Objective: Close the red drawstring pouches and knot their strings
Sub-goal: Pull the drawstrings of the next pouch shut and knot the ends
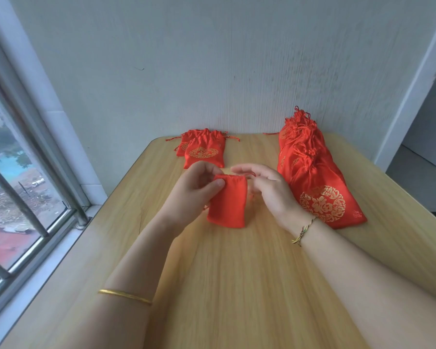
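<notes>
Gripping a red pouch at table centre with left hand fingers, curling right hand fingers beside its drawstring, hold unclear, mouth not yet cinched. Seemingly midway: knotted heap at 2 o'clock, likely unknotted stack at 11 o'clock

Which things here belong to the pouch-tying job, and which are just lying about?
Job: held pouch, left hand gripping it, right hand at its string, small pouch stack, long pouch pile.
Not part: table, window, gold bangle, woven bracelet.
</notes>
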Tool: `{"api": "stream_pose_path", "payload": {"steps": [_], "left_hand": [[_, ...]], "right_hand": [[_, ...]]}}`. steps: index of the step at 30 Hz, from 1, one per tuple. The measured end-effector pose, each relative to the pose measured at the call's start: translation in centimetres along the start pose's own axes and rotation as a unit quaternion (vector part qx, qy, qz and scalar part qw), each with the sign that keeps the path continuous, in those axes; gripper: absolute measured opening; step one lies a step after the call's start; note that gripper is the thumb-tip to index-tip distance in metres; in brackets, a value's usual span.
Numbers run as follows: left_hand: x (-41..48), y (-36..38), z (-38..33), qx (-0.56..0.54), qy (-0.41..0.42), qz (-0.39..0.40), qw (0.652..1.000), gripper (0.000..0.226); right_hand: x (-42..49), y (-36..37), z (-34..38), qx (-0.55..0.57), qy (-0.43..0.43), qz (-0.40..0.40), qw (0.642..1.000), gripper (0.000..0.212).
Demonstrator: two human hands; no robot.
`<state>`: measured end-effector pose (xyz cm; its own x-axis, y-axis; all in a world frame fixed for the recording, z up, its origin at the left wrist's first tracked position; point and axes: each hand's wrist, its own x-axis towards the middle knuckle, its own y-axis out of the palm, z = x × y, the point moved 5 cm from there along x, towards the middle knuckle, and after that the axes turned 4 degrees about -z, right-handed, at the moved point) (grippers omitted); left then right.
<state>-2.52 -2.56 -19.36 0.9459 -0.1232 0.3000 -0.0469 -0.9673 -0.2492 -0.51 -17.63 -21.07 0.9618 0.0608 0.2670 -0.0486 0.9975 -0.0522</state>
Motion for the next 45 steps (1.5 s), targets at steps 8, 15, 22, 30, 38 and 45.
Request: {"api": "stream_pose_path", "payload": {"steps": [8,15,22,30,38,45], "left_hand": [[0.2,-2.6,0.7,-0.046,-0.024,-0.124,0.991,0.007],[0.1,-3.1,1.0,-0.037,-0.038,-0.167,0.984,0.006],[0.2,-4.1,1.3,0.061,-0.035,-0.171,0.983,0.006],[0.4,-5.4,2.6,0.143,-0.086,-0.161,0.973,0.019],[0.2,-7.4,3.5,0.195,-0.092,-0.227,0.95,0.009],[-0.1,-8.2,3.3,0.112,-0.108,-0.313,0.937,0.015]], "right_hand": [[-0.1,-0.1,-0.1,-0.034,0.015,-0.001,0.999,0.024],[0.0,-0.2,-0.4,-0.103,0.007,-0.018,0.995,0.013],[0.2,-0.3,1.1,-0.076,-0.029,-0.093,0.992,0.014],[0.1,-0.6,1.0,-0.002,0.022,-0.176,0.984,0.018],[-0.1,-0.8,-0.6,0.031,0.069,-0.204,0.976,0.019],[-0.2,-0.8,-0.6,0.029,0.052,-0.201,0.978,0.014]]}}
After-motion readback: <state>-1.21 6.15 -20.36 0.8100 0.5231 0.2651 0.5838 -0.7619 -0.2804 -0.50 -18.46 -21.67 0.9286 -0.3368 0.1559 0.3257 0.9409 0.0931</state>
